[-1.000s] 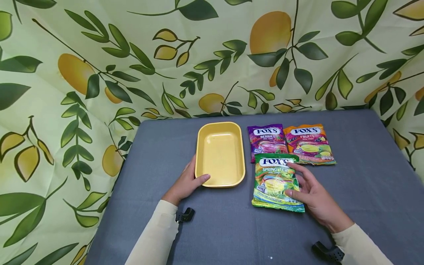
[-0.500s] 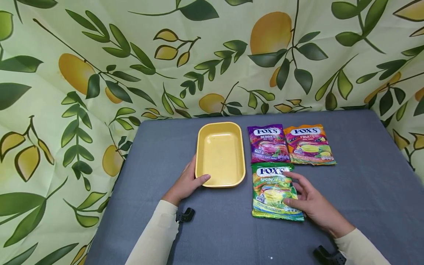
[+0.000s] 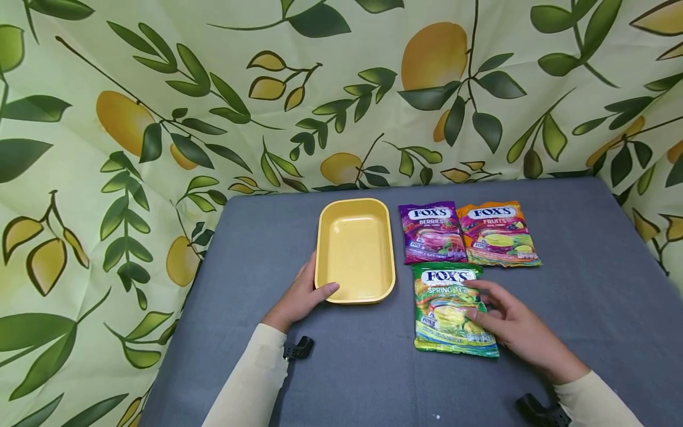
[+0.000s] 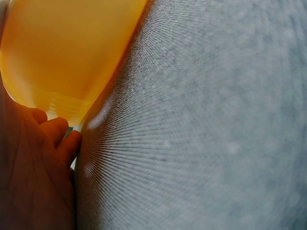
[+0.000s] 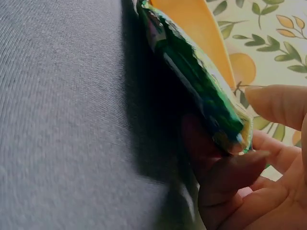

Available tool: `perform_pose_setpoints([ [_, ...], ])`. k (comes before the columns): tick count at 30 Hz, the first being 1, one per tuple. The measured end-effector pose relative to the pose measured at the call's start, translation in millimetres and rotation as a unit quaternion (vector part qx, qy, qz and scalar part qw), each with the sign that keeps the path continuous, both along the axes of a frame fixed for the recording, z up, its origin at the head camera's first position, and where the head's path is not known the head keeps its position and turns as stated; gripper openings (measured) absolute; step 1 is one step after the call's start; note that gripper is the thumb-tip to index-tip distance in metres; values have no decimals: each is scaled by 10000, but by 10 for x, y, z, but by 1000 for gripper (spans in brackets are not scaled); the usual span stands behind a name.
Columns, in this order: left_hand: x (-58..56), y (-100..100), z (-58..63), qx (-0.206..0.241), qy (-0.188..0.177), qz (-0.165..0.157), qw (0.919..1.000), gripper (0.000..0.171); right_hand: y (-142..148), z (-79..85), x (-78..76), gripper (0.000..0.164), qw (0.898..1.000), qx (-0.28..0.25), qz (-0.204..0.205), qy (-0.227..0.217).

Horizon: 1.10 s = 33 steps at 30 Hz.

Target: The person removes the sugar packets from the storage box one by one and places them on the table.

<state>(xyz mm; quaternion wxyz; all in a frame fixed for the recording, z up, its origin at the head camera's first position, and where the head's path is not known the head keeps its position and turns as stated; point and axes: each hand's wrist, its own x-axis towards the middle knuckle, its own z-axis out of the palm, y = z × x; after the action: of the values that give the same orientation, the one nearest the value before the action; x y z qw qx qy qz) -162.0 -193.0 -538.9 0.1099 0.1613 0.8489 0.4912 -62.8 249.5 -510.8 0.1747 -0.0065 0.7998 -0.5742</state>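
Observation:
My left hand (image 3: 297, 298) holds the yellow rectangular tray (image 3: 356, 255) by its near left corner, thumb over the rim and fingers outside the wall. In the left wrist view, curled fingertips (image 4: 69, 146) meet the tray's side (image 4: 67, 52) close to the cloth. A green Fox's Spring Tea candy bag (image 3: 445, 317) is pinched along its right side by my right hand (image 3: 525, 332). Seen from the right wrist, the bag (image 5: 206, 91) tilts over the cloth with a shadow beneath; some fingers (image 5: 230, 179) curl under its edge.
Behind the green bag lie a purple Berries candy bag (image 3: 432, 232) and an orange Fruits candy bag (image 3: 498, 237), side by side. Grey cloth (image 3: 363, 367) covers the table. A leaf-and-fruit patterned curtain (image 3: 213, 77) hangs along the back and left.
My right hand has drawn the green bag toward me, off its overlap with the purple bag, then slightly right. The left hand and tray have stayed in place.

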Motion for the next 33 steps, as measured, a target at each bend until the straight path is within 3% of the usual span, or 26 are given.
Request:
perform_pose_setpoints([
  [4, 13, 25, 69, -14, -58, 3, 10000, 97, -28, -11, -16, 60, 9997, 82, 117, 211],
  [8, 82, 89, 321, 77, -118, -21, 9999, 94, -38, -4, -32, 59, 9991, 214, 212, 314],
  [11, 121, 115, 444, 147, -113, -45, 9998, 94, -21, 26, -39, 57, 9974, 477, 334, 422],
  [18, 112, 101, 415, 153, -176, 28, 9997, 94, 59, 78, -64, 50, 9905, 1202, 460, 485],
  [25, -66, -47, -20, 352, -36, -106, 9993, 97, 188, 135, -140, 44, 9790, 1794, 339, 909],
  [28, -61, -55, 15, 123, -147, -39, 9998, 101, 240, 176, -166, 44, 9711, 1987, 274, 1293],
  [33, -11, -60, 170, -1015, -156, 395, 9939, 116, 294, 192, -225, 55, 9534, 2455, 35, 1752],
])
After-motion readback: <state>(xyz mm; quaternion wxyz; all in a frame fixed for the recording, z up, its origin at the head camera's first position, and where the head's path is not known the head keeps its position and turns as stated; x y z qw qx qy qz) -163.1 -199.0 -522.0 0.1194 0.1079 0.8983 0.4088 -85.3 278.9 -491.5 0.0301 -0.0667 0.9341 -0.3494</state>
